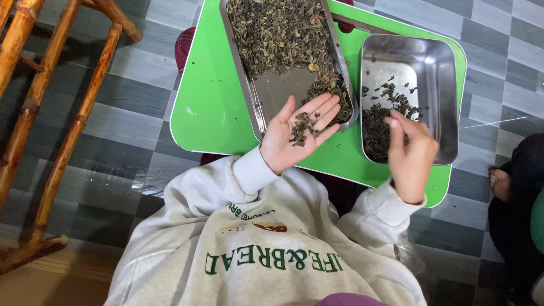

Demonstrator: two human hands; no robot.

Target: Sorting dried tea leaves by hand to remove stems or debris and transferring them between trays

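Left of the green surface [209,113] stands a bamboo chair frame [51,113]. On the surface, a long steel tray [249,96] holds crinkled dried leaves [277,34]. Over its near end the left hand [297,133] lies open, palm up, cupping leaves. Right of the long tray, the right hand [411,153] pinches together over a deep steel pan [436,79] of darker bits.

Cream sweatshirt [266,249], ribbed cuffs, green chest lettering

Dark olive-green dried leaves [277,34] fill a silver-grey metal tray [245,85]; a second, shiny steel tray [442,68] holds blackish-green leaves [377,122]. Both sit on a bright green tabletop [209,107]. The sweatshirt [255,249] is off-white with dark green lettering. The floor [136,96] is grey checkered tile.
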